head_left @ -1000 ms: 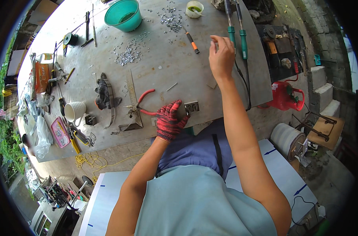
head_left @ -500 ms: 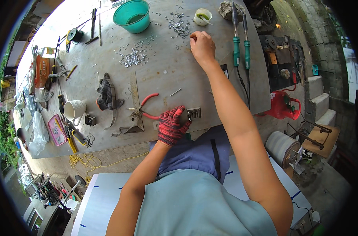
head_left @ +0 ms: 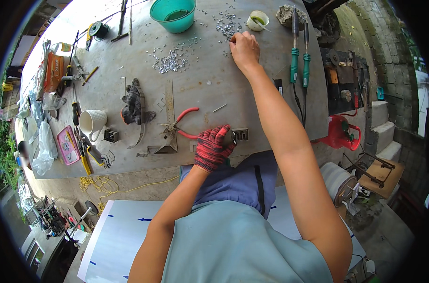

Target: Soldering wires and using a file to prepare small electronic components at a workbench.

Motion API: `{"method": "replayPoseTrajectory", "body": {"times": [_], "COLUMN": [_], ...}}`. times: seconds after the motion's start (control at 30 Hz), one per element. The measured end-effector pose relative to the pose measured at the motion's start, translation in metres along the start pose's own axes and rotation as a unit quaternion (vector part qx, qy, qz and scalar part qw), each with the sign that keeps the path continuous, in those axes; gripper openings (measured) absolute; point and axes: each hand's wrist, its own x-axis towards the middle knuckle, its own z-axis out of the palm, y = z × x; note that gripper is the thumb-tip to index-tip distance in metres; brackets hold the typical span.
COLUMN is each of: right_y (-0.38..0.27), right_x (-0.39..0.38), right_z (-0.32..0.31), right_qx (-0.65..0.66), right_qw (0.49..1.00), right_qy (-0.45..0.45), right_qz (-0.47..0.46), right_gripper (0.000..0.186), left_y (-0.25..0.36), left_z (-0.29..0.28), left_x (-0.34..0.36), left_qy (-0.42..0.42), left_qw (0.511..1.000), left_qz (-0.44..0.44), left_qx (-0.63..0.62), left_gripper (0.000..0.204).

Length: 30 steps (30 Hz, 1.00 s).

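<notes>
My left hand (head_left: 213,147), in a red-and-black glove, grips a small metal piece (head_left: 239,135) near the table's front edge, right of red-handled pliers (head_left: 186,113) and a steel square (head_left: 170,99). My bare right hand (head_left: 245,49) is farther back, fingers curled down at the edge of scattered small silver bits (head_left: 227,26); what they hold, if anything, is hidden. Beyond it stands a small white cup (head_left: 257,21) with green contents. Two green-handled soldering irons (head_left: 295,59) lie right of that hand. A thin metal rod (head_left: 219,107) lies between my hands.
A teal bowl (head_left: 172,23) stands at the back of the metal table (head_left: 210,70). At left lie a dark glove (head_left: 135,101), a white mug (head_left: 90,122), a pink tray (head_left: 68,146) and several tools. A red gas cylinder (head_left: 339,134) stands beyond the table's right edge.
My right hand has moved left and back toward the silver bits, its fingers curling down where the orange-handled screwdriver was visible. My left hand has shifted slightly; the view has shifted too.
</notes>
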Motion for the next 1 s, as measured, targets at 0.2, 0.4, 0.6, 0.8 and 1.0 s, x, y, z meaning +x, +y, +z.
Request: {"method": "replayPoseTrajectory", "body": {"times": [0.2, 0.4, 0.6, 0.8, 1.0], "right_y": [0.000, 0.017, 0.021, 0.022, 0.014], "right_x": [-0.025, -0.112, -0.191, -0.203, -0.168], "right_z": [-0.037, -0.103, -0.128, -0.126, -0.111], "right_qx": [0.151, 0.289, 0.404, 0.363, 0.330], "right_qw": [0.987, 0.949, 0.894, 0.912, 0.930], "right_qy": [0.040, 0.004, -0.047, -0.057, -0.045], "right_qz": [0.040, 0.130, 0.189, 0.182, 0.156], "right_gripper": [0.012, 0.014, 0.009, 0.010, 0.011], "left_y": [-0.002, -0.005, -0.002, -0.003, 0.000], "left_z": [0.001, 0.003, 0.000, 0.000, -0.001], "left_x": [0.001, 0.003, 0.004, 0.003, 0.003], "left_qy": [-0.001, 0.003, -0.013, -0.013, -0.017], "left_qw": [1.000, 1.000, 1.000, 1.000, 1.000], "left_qz": [0.002, 0.010, 0.014, 0.009, 0.001], "left_qx": [-0.004, -0.018, -0.012, 0.002, 0.020], "left_gripper": [0.074, 0.075, 0.074, 0.075, 0.075]}}
